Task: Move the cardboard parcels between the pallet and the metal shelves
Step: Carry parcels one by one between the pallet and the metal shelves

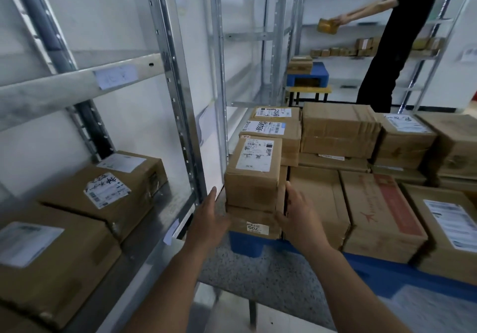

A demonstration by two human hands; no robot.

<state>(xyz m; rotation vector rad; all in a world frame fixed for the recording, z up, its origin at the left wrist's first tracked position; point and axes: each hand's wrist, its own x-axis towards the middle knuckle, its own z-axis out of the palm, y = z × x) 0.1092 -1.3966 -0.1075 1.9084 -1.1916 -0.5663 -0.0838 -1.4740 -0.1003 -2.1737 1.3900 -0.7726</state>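
Reaching fwd in head view, both hands flank a small cardboard parcel (254,175) at the near-left corner of the blue pallet (247,242). Left hand (210,223): fingers straight, held together, pointing up beside the parcel's left face; contact cannot be told. Right hand (300,219): fingers straight and together, lying along the parcel's right edge, thumb toward the flat box (254,225) below; nothing pinched.

Parcel pos.: upright, white label on top, stacked on the flat box marked "705", which sits on the pallet. More parcels fill the pallet behind and to the right, incl. a large flat carton w/ red print (382,214) and a labelled box (449,229) at far right.

Left side: metal shelves (178,116), lower level holding two labelled parcels, one nearer (49,260), one further back (111,190), touching each other.

Background: a second person in black (395,48) holds a small yellow-brown package (327,26) toward another shelf unit; a blue crate (308,76) stands on a yellow-topped stand
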